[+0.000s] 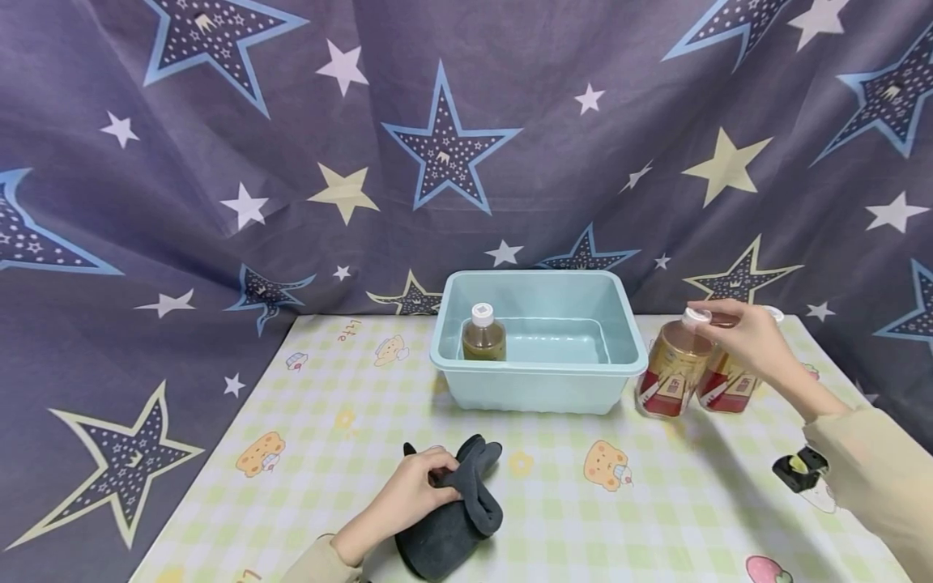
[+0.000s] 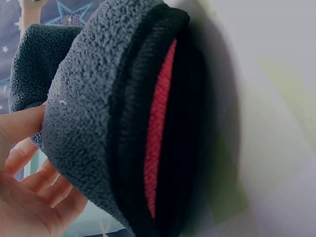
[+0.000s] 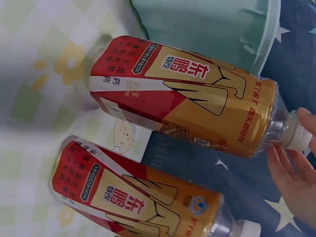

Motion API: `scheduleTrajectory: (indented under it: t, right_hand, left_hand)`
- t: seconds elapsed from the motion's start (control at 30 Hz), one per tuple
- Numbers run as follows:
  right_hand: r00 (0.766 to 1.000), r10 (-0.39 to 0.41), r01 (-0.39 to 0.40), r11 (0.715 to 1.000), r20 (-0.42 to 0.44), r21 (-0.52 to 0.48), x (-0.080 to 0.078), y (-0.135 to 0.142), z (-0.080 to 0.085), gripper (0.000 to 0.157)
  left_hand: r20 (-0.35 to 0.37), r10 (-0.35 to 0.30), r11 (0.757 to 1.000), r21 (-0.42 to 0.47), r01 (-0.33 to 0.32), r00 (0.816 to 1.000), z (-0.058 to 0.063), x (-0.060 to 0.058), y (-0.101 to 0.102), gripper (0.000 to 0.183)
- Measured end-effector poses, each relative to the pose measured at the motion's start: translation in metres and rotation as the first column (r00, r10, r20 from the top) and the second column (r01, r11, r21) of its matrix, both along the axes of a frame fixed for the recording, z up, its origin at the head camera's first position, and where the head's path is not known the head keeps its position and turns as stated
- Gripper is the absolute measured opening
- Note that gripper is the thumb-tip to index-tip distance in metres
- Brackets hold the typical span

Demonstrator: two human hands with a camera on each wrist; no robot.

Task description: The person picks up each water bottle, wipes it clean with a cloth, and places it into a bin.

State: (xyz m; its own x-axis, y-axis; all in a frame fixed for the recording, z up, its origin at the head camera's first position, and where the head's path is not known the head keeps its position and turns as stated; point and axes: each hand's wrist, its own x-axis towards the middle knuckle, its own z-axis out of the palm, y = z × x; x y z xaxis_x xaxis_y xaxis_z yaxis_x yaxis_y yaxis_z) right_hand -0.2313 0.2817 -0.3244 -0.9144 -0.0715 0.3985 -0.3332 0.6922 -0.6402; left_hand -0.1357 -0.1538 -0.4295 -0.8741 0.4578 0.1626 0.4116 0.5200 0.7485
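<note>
My left hand (image 1: 419, 491) pinches a folded part of a dark grey fleece item (image 1: 445, 534) near the table's front edge. In the left wrist view this fleece piece (image 2: 84, 98) shows a black-bound opening with red inside; its exact kind is unclear. At the right, my right hand (image 1: 747, 336) grips the white cap of a drink bottle (image 1: 670, 372) with a gold and red label. The right wrist view shows thumb and fingers around that bottle's cap (image 3: 298, 137). A second, matching bottle (image 3: 133, 192) stands close beside it, partly covered by the hand in the head view.
A light blue plastic bin (image 1: 535, 389) stands at the back middle, left of the two bottles. Inside it, at the left, is another white-capped bottle (image 1: 484, 336). A checked cloth (image 1: 328, 461) covers the table, and a star-patterned curtain (image 1: 510, 202) hangs behind.
</note>
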Motion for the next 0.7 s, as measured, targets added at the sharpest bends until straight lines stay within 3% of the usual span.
scheduleTrajectory:
  t: [0.33, 0.7]
  right_hand:
    - [1.0, 0.003, -0.003, 1.0, -0.003, -0.025, 0.023, 0.001, 0.012, 0.037]
    - [0.988, 0.125, -0.131, 0.989, -0.086, -0.067, 0.052, -0.015, 0.022, 0.029]
  left_hand:
    - [0.006, -0.007, 1.0, 0.02, 0.007, 1.0, 0.0, 0.0, -0.001, 0.012]
    - [0.007, 0.004, 1.0, 0.019, -0.004, 1.0, 0.002, 0.001, 0.0, 0.012]
